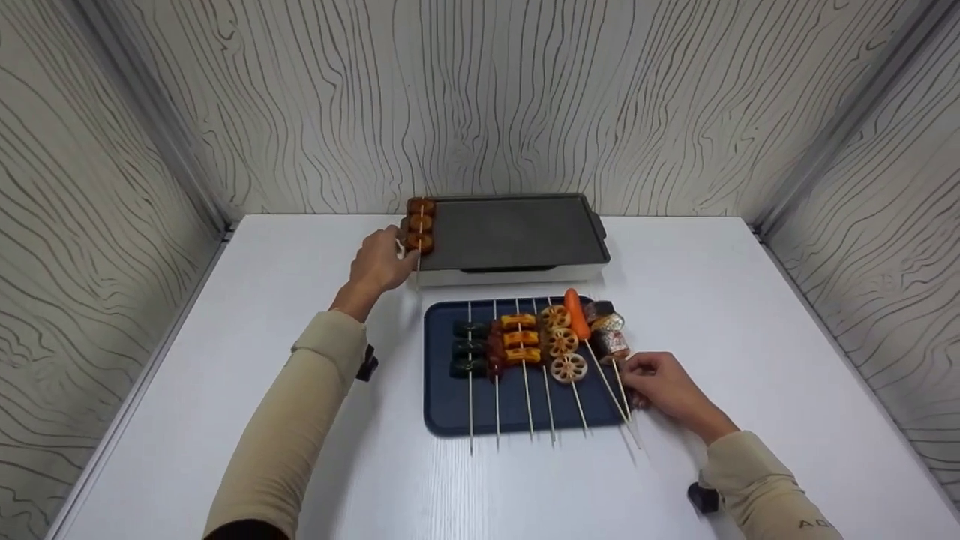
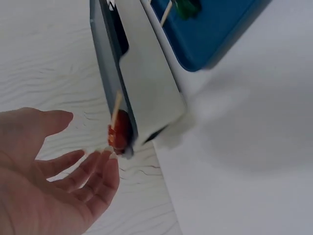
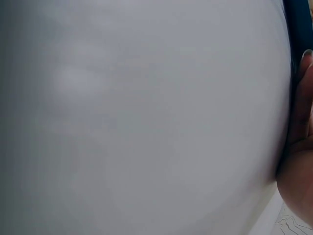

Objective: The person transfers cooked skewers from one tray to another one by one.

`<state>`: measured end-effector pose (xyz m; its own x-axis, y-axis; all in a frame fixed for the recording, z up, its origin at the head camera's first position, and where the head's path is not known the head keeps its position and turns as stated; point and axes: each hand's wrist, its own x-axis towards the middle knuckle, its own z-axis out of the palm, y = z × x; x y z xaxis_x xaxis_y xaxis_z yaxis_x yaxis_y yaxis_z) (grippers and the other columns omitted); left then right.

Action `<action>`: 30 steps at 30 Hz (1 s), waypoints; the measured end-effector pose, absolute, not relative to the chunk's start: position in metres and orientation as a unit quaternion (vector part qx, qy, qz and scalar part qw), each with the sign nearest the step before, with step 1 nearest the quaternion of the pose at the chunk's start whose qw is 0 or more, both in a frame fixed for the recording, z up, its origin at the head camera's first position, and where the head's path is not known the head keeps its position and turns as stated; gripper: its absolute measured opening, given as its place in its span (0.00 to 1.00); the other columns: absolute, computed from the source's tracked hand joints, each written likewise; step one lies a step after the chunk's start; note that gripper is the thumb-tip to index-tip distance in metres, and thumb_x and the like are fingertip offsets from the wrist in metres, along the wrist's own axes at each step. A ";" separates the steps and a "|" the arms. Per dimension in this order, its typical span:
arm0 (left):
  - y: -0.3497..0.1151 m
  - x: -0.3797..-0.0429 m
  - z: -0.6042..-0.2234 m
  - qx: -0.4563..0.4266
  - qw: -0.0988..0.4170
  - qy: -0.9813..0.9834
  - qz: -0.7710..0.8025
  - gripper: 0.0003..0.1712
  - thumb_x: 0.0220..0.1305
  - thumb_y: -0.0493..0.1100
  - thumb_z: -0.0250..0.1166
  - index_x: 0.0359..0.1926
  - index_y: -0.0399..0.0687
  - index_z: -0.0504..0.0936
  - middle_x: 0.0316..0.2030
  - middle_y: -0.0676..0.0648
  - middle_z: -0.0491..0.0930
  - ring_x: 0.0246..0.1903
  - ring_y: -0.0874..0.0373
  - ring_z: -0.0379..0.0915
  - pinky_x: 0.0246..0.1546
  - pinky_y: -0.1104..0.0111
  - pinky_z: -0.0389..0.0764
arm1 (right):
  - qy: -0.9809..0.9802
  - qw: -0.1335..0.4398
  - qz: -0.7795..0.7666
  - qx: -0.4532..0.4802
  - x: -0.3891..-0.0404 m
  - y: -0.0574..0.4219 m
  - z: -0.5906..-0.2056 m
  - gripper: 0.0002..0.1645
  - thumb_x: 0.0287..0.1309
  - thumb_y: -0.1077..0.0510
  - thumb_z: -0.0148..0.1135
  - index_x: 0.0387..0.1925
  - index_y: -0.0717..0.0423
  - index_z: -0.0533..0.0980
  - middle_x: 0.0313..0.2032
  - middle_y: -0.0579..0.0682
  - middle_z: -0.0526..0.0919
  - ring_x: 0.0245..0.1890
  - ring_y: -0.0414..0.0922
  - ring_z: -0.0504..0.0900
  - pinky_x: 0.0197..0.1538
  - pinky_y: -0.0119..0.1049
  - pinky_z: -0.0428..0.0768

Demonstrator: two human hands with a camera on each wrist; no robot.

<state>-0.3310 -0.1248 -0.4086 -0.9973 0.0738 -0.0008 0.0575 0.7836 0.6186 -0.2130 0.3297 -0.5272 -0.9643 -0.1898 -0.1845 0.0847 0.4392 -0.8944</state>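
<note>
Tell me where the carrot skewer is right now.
In the head view, the carrot skewer lies on the blue tray, right of the lotus root skewers, with the right hand beside it.

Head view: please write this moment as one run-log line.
left hand: open beside brown sausage skewer on dark griddle | right hand: at blue tray edge

On the bench (image 1: 225, 420) a griddle (image 1: 517, 232) sits at the upper centre of the frame, against the back wall. A skewer (image 1: 420, 225) lies on its left edge, and the left hand (image 1: 382, 262) is just left of that skewer, beside the griddle's corner. Directly below the griddle in the frame lies a tray (image 1: 450, 405), carrying a row of skewers (image 1: 540, 341) side by side, sticks pointing to the lower edge. The right hand (image 1: 667, 390) rests at the tray's right edge, touching the rightmost sticks.
</note>
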 end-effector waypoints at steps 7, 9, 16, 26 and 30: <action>-0.129 -0.349 -0.420 0.021 0.029 0.939 0.342 0.14 0.73 0.43 0.60 0.42 0.32 0.81 0.37 0.40 0.78 0.35 0.50 0.72 0.34 0.61 0.74 | 0.842 0.124 -0.524 -0.039 -0.214 0.327 -0.528 0.06 0.62 0.67 0.61 0.35 0.71 0.79 0.21 0.49 0.79 0.17 0.39 0.77 0.23 0.33 0.78; -0.129 -0.352 -0.423 0.017 0.031 0.935 0.352 0.15 0.72 0.42 0.60 0.43 0.31 0.82 0.39 0.39 0.79 0.37 0.50 0.73 0.36 0.60 0.76 | 0.843 0.125 -0.522 -0.039 -0.214 0.327 -0.528 0.06 0.62 0.67 0.61 0.35 0.70 0.79 0.21 0.49 0.79 0.17 0.39 0.77 0.23 0.33 0.78; -0.124 -0.358 -0.428 0.012 0.049 0.918 0.392 0.17 0.72 0.40 0.60 0.50 0.27 0.82 0.49 0.31 0.81 0.46 0.44 0.78 0.47 0.55 0.80 | 0.840 0.128 -0.527 -0.030 -0.212 0.328 -0.528 0.06 0.63 0.66 0.62 0.35 0.70 0.79 0.22 0.48 0.80 0.18 0.39 0.77 0.23 0.33 0.78; -0.119 -0.355 -0.428 -0.008 0.082 0.891 0.446 0.11 0.69 0.35 0.61 0.45 0.29 0.84 0.29 0.45 0.82 0.25 0.61 0.76 0.30 0.68 0.77 | 0.841 0.119 -0.527 -0.035 -0.212 0.329 -0.529 0.07 0.61 0.67 0.62 0.36 0.71 0.80 0.23 0.48 0.79 0.18 0.37 0.76 0.23 0.32 0.77; -0.119 -0.353 -0.431 -0.016 0.088 0.872 0.481 0.09 0.68 0.32 0.60 0.41 0.28 0.83 0.25 0.49 0.77 0.23 0.63 0.73 0.28 0.71 0.77 | 0.835 0.121 -0.535 -0.040 -0.211 0.330 -0.529 0.08 0.62 0.67 0.62 0.37 0.72 0.80 0.23 0.48 0.80 0.18 0.37 0.76 0.23 0.32 0.77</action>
